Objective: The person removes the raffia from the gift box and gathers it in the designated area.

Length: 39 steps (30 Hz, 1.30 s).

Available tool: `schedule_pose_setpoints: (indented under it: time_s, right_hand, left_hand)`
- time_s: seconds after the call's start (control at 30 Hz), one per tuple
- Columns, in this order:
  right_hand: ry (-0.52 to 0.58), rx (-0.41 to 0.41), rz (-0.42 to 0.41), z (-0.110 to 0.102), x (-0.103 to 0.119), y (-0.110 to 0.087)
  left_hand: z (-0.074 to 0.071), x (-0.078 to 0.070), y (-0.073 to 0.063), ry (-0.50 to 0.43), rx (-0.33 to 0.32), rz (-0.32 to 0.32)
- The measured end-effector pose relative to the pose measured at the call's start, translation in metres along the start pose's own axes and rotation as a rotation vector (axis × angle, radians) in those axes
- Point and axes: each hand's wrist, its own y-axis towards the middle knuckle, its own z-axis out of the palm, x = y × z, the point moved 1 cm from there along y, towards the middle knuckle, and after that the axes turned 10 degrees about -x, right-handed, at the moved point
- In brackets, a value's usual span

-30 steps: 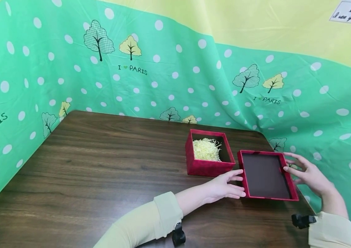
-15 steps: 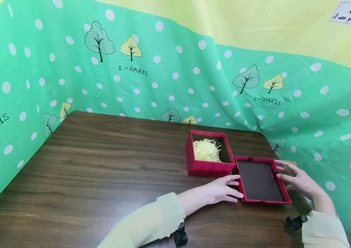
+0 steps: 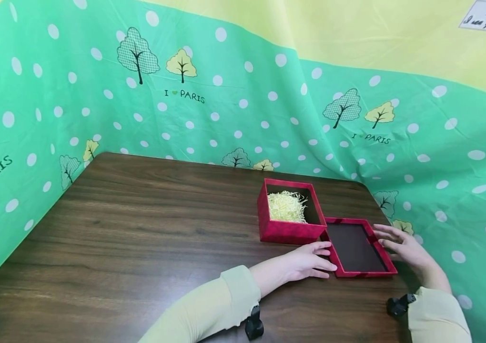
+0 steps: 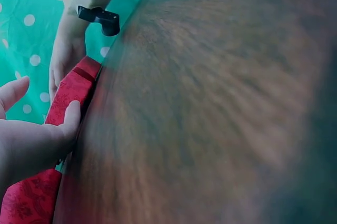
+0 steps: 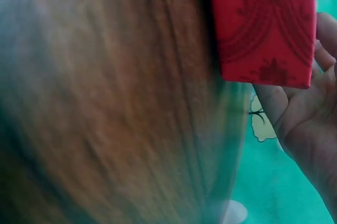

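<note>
A shallow red lid [image 3: 356,247] with a dark inside lies hollow side up on the table, close beside an open red box [image 3: 292,232]. Pale yellow shredded paper [image 3: 286,207] fills part of that box. My left hand [image 3: 307,262] is at the lid's left side, fingers spread and fairly straight, fingertips at its wall. On the opposite side, my right hand [image 3: 408,247] has its fingers extended along the outer wall. The right wrist view shows the patterned lid wall [image 5: 266,29] in front of the right fingers, partly hiding them.
The dark wood table [image 3: 140,228] stretches to the left. A green dotted curtain [image 3: 234,114] hangs behind it and along both sides. The lid sits near the table's right edge. A black camera [image 3: 253,324] is strapped at the left wrist.
The lid has come left and down against the box's side and now lies flat. My right hand moved left with it, while my left hand barely shifted.
</note>
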Motion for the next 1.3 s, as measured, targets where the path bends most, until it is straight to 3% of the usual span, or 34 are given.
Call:
schedule_pose_setpoints:
  time_s: [0.23, 0.5, 0.87, 1.1, 1.3]
  right_hand:
    - [-0.008, 0.002, -0.024, 0.0, -0.006, 0.0]
    - [0.0, -0.001, 0.031, 0.003, 0.0, -0.004]
    - [-0.007, -0.033, 0.035, -0.001, 0.017, -0.008]
    - [-0.119, -0.061, -0.017, -0.003, 0.038, -0.009]
    - [-0.175, -0.1, -0.055, -0.004, 0.05, -0.01]
  left_hand:
    - [-0.001, 0.0, 0.001, 0.002, -0.004, 0.003]
    - [-0.005, 0.0, -0.001, 0.046, 0.018, 0.025]
    - [-0.012, -0.015, -0.013, 0.098, 0.06, 0.049]
    - [-0.02, -0.029, -0.028, 0.164, 0.093, 0.065]
    - [-0.026, -0.046, -0.041, 0.241, 0.111, 0.123]
